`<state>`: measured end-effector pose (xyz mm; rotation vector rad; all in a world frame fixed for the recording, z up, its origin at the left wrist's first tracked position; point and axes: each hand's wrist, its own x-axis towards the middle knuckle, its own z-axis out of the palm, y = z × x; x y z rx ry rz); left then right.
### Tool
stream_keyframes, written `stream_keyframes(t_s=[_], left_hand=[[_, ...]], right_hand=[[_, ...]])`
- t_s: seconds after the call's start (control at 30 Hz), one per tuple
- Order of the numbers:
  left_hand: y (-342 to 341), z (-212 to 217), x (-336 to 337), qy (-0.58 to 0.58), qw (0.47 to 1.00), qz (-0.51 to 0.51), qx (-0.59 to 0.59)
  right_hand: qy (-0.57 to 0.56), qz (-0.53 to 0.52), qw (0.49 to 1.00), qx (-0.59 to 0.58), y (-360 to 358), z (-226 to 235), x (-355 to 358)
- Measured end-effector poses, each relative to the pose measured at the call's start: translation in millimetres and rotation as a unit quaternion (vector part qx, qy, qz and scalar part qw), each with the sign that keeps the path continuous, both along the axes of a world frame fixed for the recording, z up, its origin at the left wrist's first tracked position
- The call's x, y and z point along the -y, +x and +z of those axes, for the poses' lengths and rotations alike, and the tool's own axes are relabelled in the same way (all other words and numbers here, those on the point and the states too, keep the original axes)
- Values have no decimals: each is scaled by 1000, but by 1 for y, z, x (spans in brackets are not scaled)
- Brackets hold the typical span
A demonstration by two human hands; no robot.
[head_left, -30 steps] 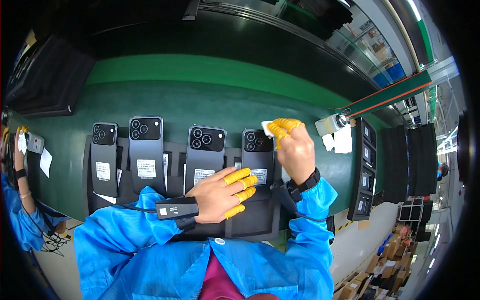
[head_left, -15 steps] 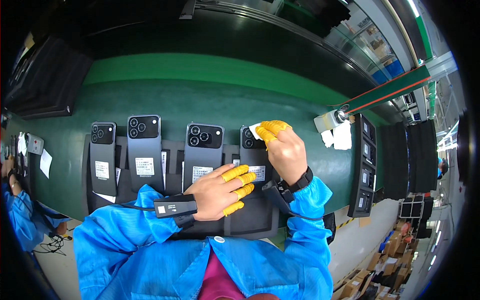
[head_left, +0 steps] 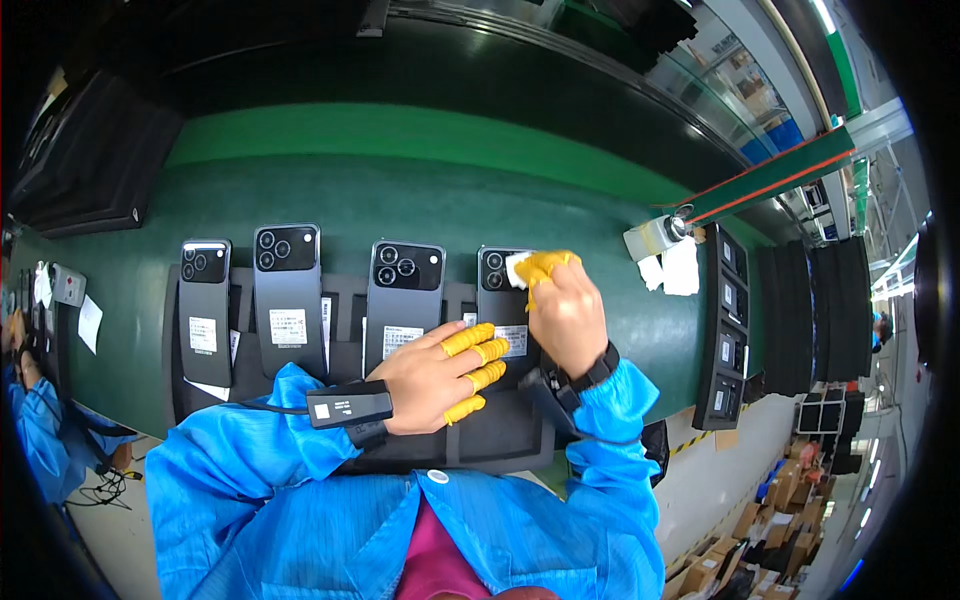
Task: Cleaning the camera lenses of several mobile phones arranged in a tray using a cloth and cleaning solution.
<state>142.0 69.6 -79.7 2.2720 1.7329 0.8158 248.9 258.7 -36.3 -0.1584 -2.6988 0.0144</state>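
Note:
Four dark grey phones lie face down in a row, camera blocks at their far ends and white labels on their backs. On the rightmost phone, my right hand pinches a folded white wipe against the camera block. My left hand lies flat with fingers apart, covering the lower end of the third phone and reaching the rightmost phone's lower part. Yellow finger cots cover fingers of both hands. Farther left are the second phone and the leftmost phone, untouched.
Beneath the phones is a black compartmented tray on the green table. At the right stand a pump bottle, white wipes and another loaded black tray. Black trays are stacked at far left. Another person's arm shows at left.
My right hand has shifted slightly on the rightmost phone's camera block, and the wipe now sits a little farther right. My left hand has stayed nearly still.

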Motion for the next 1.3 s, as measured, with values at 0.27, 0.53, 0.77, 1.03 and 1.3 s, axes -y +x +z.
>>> stream_keyframes(t_s=[0.27, 0.53, 0.77, 1.03, 1.3], left_hand=[[0, 1, 2, -21, 1000, 9, -6], [0, 1, 4, -18, 1000, 20, -7], [0, 1, 2, -7, 1000, 16, -5], [1, 1, 3, -14, 1000, 14, 5], [1, -2, 2, 3, 1000, 23, -1]], right_hand=[[-77, 56, 995, -31, 9, 6, 16], [54, -101, 993, 14, 27, 2, -40], [-52, 38, 997, -37, -16, 8, -6], [-44, 103, 993, -29, -26, -4, 16], [19, -27, 999, -22, -23, 17, -27]])
